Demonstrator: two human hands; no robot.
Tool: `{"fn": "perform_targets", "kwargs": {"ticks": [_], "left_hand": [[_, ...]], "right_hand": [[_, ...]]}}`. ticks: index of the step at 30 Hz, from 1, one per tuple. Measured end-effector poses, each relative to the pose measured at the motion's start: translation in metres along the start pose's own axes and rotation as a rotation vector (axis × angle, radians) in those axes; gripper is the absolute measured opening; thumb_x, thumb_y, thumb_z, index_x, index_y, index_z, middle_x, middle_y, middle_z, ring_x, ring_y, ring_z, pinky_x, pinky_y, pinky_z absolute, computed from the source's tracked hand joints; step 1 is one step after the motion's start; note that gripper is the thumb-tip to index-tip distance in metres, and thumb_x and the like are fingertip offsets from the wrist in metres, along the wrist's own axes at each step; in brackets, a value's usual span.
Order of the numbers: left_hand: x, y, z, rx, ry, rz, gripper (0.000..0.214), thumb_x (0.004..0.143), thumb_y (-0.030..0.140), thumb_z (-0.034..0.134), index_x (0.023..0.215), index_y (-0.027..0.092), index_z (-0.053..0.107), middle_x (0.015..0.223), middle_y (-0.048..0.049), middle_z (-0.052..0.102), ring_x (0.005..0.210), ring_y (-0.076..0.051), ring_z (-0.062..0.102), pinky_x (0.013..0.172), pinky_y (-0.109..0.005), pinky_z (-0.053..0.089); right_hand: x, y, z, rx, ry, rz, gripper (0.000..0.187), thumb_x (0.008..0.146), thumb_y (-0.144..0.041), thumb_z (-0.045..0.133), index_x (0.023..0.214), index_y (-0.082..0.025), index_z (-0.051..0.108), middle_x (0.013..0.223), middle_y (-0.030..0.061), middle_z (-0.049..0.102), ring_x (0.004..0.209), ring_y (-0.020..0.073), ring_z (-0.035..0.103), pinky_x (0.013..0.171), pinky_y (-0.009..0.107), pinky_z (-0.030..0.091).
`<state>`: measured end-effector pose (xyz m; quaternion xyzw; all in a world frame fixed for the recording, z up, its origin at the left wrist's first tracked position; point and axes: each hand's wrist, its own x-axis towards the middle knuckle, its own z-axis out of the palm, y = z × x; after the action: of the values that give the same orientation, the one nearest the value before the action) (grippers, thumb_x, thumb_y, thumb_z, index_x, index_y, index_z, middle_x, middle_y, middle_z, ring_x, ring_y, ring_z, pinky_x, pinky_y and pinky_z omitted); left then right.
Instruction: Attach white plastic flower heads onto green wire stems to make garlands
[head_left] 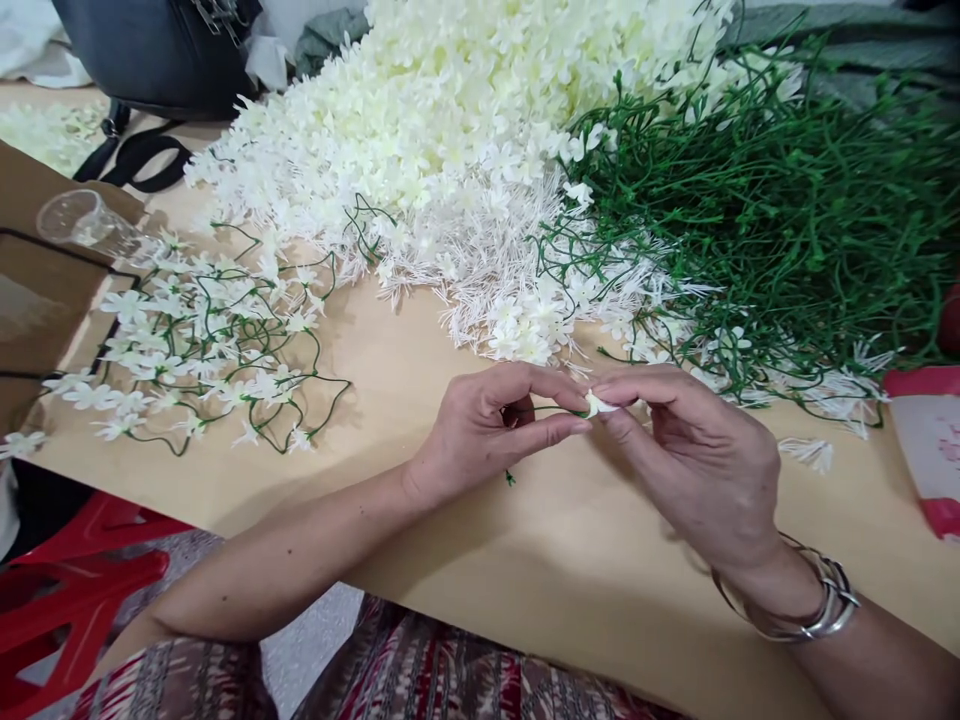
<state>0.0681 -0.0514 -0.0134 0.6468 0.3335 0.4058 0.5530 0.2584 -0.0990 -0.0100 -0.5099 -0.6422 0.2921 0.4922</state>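
My left hand (491,425) pinches a thin green stem (559,409) between thumb and fingers, just above the tan table (450,520). My right hand (694,460), with silver bangles on its wrist, pinches a small white plastic flower (598,404) at the stem's tip. The two hands meet fingertip to fingertip. A short end of the stem pokes out below my left palm. Most of the stem is hidden inside the hand.
A big heap of white flowers (450,110) fills the far middle. Bare green stems (787,220) pile at the right. Finished flowered sprigs (202,340) lie at the left beside a clear cup (82,222) and cardboard. A red stool (75,580) stands lower left, a red-edged packet (930,440) at the right.
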Motion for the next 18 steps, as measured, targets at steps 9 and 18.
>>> {"fn": "perform_targets", "kwargs": {"ticks": [9,18], "left_hand": [[0.0059,0.0022,-0.0078,-0.154,-0.018,-0.266,0.037,0.094,0.055,0.074,0.104,0.019,0.073,0.061,0.0053,0.052,0.051,-0.007,0.044,0.045,-0.018,0.035],[0.0086,0.0039,-0.0068,-0.296,-0.098,-0.259,0.038,0.089,0.053,0.080,0.094,0.016,0.074,0.079,-0.0026,0.073,0.070,-0.011,0.067,0.072,-0.023,0.059]], "right_hand": [[0.0068,0.0056,-0.0070,0.042,-0.082,0.128,0.005,0.099,-0.033,0.069,0.095,-0.030,0.069,0.080,0.0007,0.070,0.066,0.0180,0.064,0.056,0.031,0.050],[0.0108,0.0031,-0.0038,0.221,-0.182,0.228,0.012,0.095,-0.041,0.074,0.092,-0.029,0.069,0.083,0.0016,0.075,0.073,0.0191,0.072,0.063,0.031,0.061]]}}
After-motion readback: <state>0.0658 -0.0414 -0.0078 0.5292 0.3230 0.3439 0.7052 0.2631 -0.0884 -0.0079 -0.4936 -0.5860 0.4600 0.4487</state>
